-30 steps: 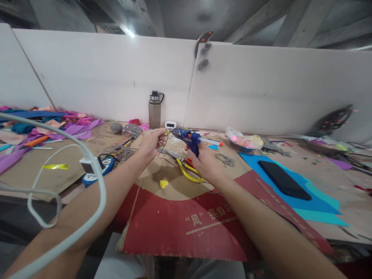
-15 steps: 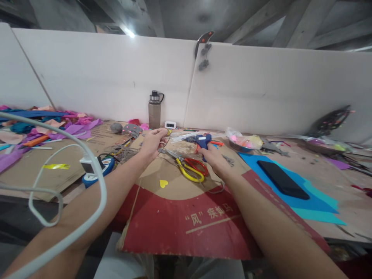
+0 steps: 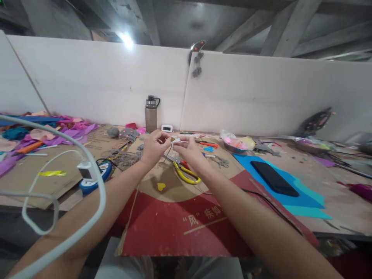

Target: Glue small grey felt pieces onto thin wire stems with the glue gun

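Observation:
My left hand [image 3: 157,148] is closed in a pinch on a thin dark cord [image 3: 166,155], which hangs down from the fingertips. My right hand [image 3: 190,152] has its fingers bent in toward the left fingertips, almost meeting them; whatever small thing lies between is too small to make out. Below the hands, scissors with yellow and red handles [image 3: 186,179] rest on the cardboard [image 3: 174,193], partly covered by my right hand. A small yellow heart cutout [image 3: 161,186] lies nearer to me. The blue glue gun is mostly hidden behind my right hand.
A phone [image 3: 273,178] lies on blue sheets [image 3: 247,159] at right. A bottle [image 3: 151,118] and small white clock [image 3: 166,128] stand by the partition. Left are a blue power socket [image 3: 95,182], white cable [image 3: 101,193] and paper scraps [image 3: 72,135]. A black cable [image 3: 273,205] crosses the cardboard.
My right hand has let go of the blue glue gun and moved left, up to my left hand. My left hand stays in its pinch. The view has shifted slightly.

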{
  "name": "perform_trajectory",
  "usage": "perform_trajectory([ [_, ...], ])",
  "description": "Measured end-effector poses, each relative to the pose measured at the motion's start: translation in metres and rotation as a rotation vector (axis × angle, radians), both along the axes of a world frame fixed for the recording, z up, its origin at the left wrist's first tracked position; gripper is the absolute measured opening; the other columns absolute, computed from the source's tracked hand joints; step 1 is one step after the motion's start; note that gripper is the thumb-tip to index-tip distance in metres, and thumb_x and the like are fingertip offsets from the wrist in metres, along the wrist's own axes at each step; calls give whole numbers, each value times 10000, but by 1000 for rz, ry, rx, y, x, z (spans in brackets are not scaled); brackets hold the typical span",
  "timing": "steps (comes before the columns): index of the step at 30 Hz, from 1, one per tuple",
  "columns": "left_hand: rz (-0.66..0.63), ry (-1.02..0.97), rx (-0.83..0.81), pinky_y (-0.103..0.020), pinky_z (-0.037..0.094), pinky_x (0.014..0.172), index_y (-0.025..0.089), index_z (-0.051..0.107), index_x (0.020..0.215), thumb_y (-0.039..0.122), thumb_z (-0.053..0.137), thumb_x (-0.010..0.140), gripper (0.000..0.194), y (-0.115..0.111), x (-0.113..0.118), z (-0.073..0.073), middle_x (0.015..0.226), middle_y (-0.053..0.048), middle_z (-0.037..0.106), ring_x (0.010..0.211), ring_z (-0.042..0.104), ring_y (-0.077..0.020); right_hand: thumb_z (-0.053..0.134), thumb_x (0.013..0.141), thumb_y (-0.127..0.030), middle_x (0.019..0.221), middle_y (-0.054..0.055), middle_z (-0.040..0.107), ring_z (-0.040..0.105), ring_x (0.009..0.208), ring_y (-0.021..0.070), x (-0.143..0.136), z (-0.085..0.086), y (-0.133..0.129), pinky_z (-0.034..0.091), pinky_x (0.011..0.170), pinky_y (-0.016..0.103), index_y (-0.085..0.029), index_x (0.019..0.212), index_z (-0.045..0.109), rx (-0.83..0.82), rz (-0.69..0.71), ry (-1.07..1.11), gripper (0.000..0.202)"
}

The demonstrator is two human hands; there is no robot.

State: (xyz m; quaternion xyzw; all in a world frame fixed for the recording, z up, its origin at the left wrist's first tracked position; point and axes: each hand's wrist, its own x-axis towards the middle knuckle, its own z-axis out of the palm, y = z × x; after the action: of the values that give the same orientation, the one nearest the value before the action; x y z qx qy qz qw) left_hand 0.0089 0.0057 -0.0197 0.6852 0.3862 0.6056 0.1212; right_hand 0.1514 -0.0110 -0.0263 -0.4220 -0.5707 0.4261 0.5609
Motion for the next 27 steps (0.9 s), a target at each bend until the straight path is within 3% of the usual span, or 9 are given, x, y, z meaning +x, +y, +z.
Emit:
perform_trajectory([
  [3, 2, -32, -27, -220, 401, 596, 182, 642, 697, 199, 610, 717, 41, 0, -2, 1, 701, 3, 604, 600, 518, -103, 606, 625, -197, 737, -62, 576, 553, 590, 102, -22, 3, 0, 430, 586, 243, -240, 979, 341, -146, 125, 202, 445],
  [8, -74, -169, -165, -218, 396, 553, 173, 619, 696, 247, 615, 731, 82, 4, -2, 1, 589, 19, 585, 530, 499, -95, 600, 674, -298, 637, -99, 417, 376, 502, 65, -21, -3, 9, 370, 483, 198, -229, 882, 444, -27, -26, 223, 269],
  [15, -269, -330, -326, -217, 415, 501, 159, 602, 707, 329, 672, 711, 184, 8, 3, -6, 559, 5, 594, 484, 511, -90, 593, 718, -366, 666, -53, 487, 361, 518, 76, -10, -12, 18, 317, 478, 211, -202, 794, 541, 145, -132, 65, 188],
  [19, -312, -349, -355, -218, 426, 496, 150, 598, 695, 327, 687, 694, 198, 7, 6, -6, 548, 5, 586, 480, 519, -88, 586, 733, -406, 612, -53, 488, 349, 508, 92, -5, -12, 16, 308, 499, 232, -191, 859, 622, 134, -165, -22, 252],
  [24, -378, -388, -362, -222, 449, 512, 146, 593, 684, 296, 703, 676, 186, 8, 9, -8, 551, 16, 570, 500, 538, -91, 584, 726, -374, 688, -3, 597, 444, 595, 111, -2, -9, 14, 369, 597, 251, -165, 798, 672, 174, -164, -46, 238],
  [27, -428, -405, -402, -228, 460, 530, 146, 598, 688, 304, 723, 662, 203, 9, 9, -8, 563, 5, 593, 502, 549, -93, 584, 718, -365, 606, -23, 533, 390, 544, 105, -1, -9, 15, 335, 544, 244, -167, 779, 663, 139, -184, -50, 222],
])
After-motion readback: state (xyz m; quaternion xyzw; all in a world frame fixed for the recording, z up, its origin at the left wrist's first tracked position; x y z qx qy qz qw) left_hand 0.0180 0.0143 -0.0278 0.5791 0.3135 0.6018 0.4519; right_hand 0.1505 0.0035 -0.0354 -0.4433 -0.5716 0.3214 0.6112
